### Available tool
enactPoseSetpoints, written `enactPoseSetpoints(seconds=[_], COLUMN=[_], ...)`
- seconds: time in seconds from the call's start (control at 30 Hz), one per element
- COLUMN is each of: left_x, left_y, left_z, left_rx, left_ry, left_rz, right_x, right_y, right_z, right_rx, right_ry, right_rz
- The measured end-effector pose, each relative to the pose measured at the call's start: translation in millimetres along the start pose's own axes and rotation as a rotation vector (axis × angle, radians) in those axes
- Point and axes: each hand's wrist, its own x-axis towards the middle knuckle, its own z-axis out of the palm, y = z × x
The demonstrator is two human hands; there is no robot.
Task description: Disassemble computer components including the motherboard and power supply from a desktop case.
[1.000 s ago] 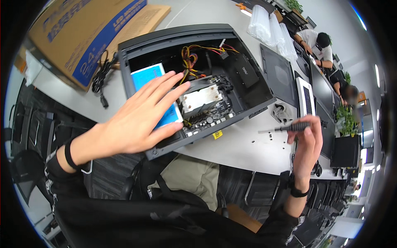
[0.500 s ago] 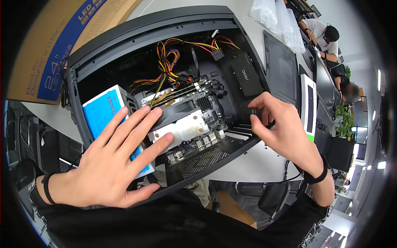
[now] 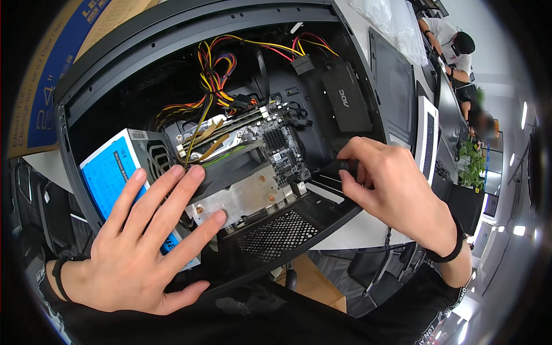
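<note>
An open black computer case (image 3: 172,34) lies on its side on the desk (image 3: 356,236), its open face turned up toward the camera. The left hand (image 3: 144,247) lies flat with fingers spread across the blue-labelled power supply (image 3: 112,172) and the edge of the graphics card (image 3: 241,184), bracing rather than gripping. The right hand (image 3: 397,190) is closed around a dark screwdriver handle (image 3: 345,167), its tip hidden low beside the motherboard (image 3: 270,144). This looks like a fastening step at the card's end by the case's near wall; the next move calls for holding the tool square on the screw while the card is kept from shifting. The card's long axis runs from lower left up to the right, heatsink plate facing up.
</note>
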Motion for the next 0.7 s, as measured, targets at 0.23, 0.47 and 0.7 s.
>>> enactPoseSetpoints(seconds=[0.23,0.47,0.7], left_x=[0,2,0], left_y=[1,6,7], left_z=[1,-3,-4], left_rx=[0.014,0.059,0.059], left_ry=[-0.001,-0.018,-0.085], left_rz=[-0.008,-0.056,-0.103], right_x=[0,7,13], right_y=[1,5,6], right_z=[2,3,1], right_rx=[0.100,0.117,0.106], right_ry=[-0.006,-0.084,-0.191], right_rz=[-0.012,0.001,0.090])
